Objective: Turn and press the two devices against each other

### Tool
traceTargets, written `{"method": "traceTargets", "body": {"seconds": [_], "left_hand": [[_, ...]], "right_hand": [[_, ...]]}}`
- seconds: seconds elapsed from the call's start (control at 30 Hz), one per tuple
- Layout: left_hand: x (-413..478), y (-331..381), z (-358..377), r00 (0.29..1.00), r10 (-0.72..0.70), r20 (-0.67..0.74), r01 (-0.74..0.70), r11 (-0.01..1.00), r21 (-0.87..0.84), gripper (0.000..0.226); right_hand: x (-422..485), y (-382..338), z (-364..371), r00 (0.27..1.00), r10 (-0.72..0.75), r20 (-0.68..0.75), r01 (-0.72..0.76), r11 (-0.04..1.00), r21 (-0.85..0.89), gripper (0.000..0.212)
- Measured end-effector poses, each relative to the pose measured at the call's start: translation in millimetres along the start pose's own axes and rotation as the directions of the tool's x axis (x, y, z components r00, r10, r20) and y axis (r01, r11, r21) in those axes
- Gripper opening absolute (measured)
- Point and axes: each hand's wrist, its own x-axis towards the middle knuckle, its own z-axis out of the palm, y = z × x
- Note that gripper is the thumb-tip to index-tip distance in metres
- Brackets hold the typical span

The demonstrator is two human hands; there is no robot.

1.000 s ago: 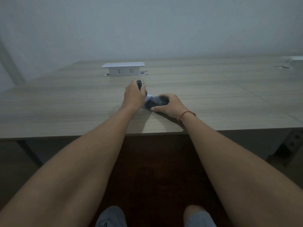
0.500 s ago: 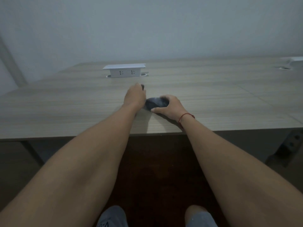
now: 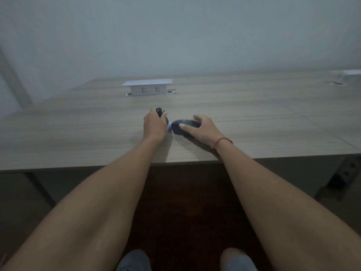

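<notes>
The fingers of the left hand (image 3: 155,125) are curled round a small dark object (image 3: 159,111), whose rounded end projects above the knuckles at 12 o'clock of the hand. What this object is cannot be told from the head view. The fingers of the right hand (image 3: 203,130) are bent over a dark oval case (image 3: 185,125): the thumb is laid along the near top edge, and the other fingers are wrapped over the far side. The case is held low over the table (image 3: 78,133), or resting on it; which cannot be told. A pale patch (image 3: 169,127) is seen between the two hands, touching the 9 o'clock end of the case; its nature is not resolved. The two hands are just beside each other, the left at 9 o'clock of the case.

A red cord (image 3: 222,141) is worn on the right wrist. Both forearms are extended over the near table edge.

At 12 o'clock of the hands, well apart from them, a white socket box (image 3: 147,88) is raised from the wood-grain tabletop. A second white box (image 3: 351,73) is partly seen at 2 o'clock, at the frame edge. A plain wall (image 3: 175,36) is seen behind the table.
</notes>
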Motion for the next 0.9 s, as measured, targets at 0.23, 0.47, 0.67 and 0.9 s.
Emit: {"method": "traceTargets", "body": {"seconds": [0.23,0.47,0.67,0.9], "left_hand": [[-12.0,14.0,0.9,0.988,-0.091,-0.124,0.077,0.991,-0.113,0.032],[-22.3,10.3,7.2,0.991,-0.092,-0.101,0.071,0.979,-0.189,0.028],[-29.1,5.6,-1.1,0.995,0.08,-0.058,-0.091,0.972,-0.215,0.029],[-25.2,10.7,6.5,0.995,-0.077,-0.067,0.062,0.977,-0.204,0.023]], "right_hand": [[-2.5,-5.6,1.4,0.998,-0.009,-0.061,0.009,1.0,-0.007,0.033],[-0.1,-5.4,14.6,0.964,0.049,-0.261,-0.05,0.999,0.004,0.042],[2.9,-6.4,19.1,0.943,0.085,-0.323,-0.08,0.996,0.029,0.042],[-2.0,-4.4,16.5,0.954,0.074,-0.291,-0.081,0.997,-0.01,0.045]]}}
